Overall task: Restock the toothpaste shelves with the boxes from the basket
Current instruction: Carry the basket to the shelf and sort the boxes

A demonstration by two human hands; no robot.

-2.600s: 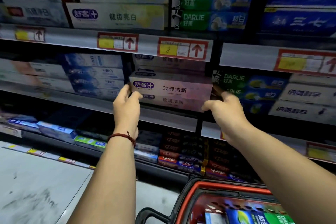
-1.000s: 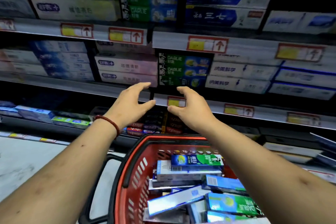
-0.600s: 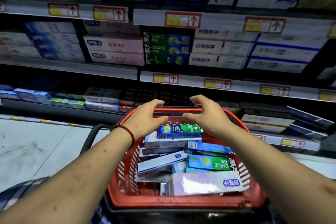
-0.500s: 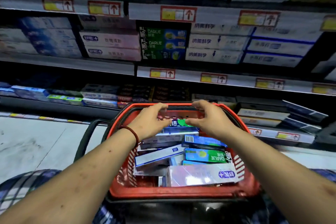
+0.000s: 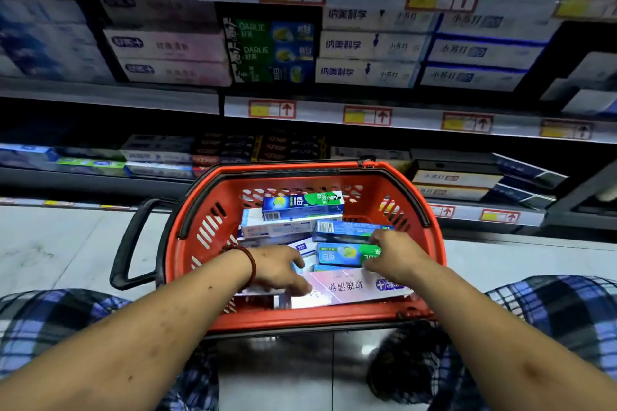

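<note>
A red basket (image 5: 334, 319) stands on the floor in front of me, holding several toothpaste boxes. On top, near its front rim, lies a pink toothpaste box (image 5: 347, 290). My left hand (image 5: 280, 269), with a red cord on the wrist, curls its fingers over the box's left end. My right hand (image 5: 395, 253) curls its fingers over the box's far edge, beside a green Darlie box (image 5: 340, 253). Another green Darlie box (image 5: 302, 205) lies on the pile at the back. Matching pink boxes (image 5: 167, 57) are stacked on the middle shelf.
On the middle shelf, green Darlie boxes (image 5: 270, 52) and white boxes (image 5: 367, 43) stand right of the pink stack. The lower shelf (image 5: 160, 157) holds dark and blue boxes. The basket's black handle (image 5: 128, 243) sticks out left. My plaid-clad knees flank the basket.
Both hands left the pink stack on the middle shelf, dropped into the basket and closed on the pink box there. The view tilted down towards the basket.
</note>
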